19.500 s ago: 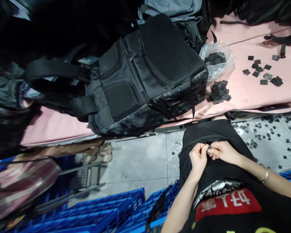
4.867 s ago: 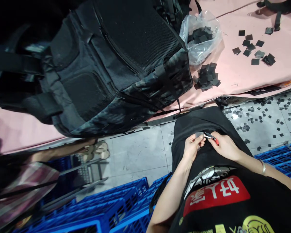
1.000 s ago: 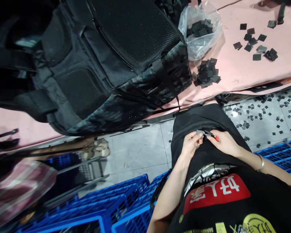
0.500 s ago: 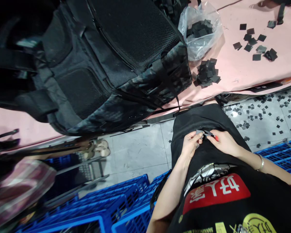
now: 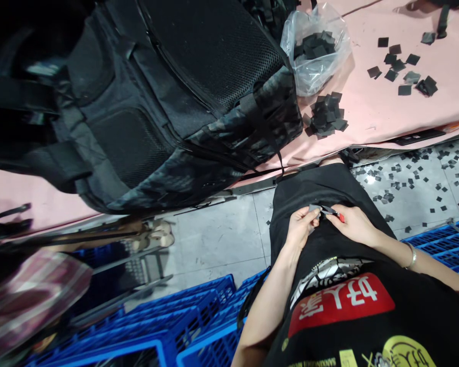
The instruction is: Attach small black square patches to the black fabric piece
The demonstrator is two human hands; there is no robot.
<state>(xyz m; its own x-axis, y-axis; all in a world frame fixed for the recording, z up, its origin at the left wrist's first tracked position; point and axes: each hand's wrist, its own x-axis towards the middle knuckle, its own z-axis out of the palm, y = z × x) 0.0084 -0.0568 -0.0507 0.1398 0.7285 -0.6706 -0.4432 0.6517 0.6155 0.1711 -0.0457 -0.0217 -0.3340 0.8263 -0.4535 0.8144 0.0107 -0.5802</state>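
My left hand is closed in a pinch on a small dark grey square piece, held just above my lap. My right hand is wrapped round small thread snips with dark blades and a bit of red at the handle. The blades point left, towards the square piece and my left fingertips. Whether the blades touch the piece is too small to tell. Both hands are over my black shorts.
A large black backpack lies on the pink-covered table. Beside it are a clear plastic bag of dark squares, a pile of squares and loose ones. More squares litter the tiled floor. Blue crates stand behind me; another person's plaid clothing shows left.
The other person's plaid clothing at the left has moved slightly to the right. My hands look the same as before.
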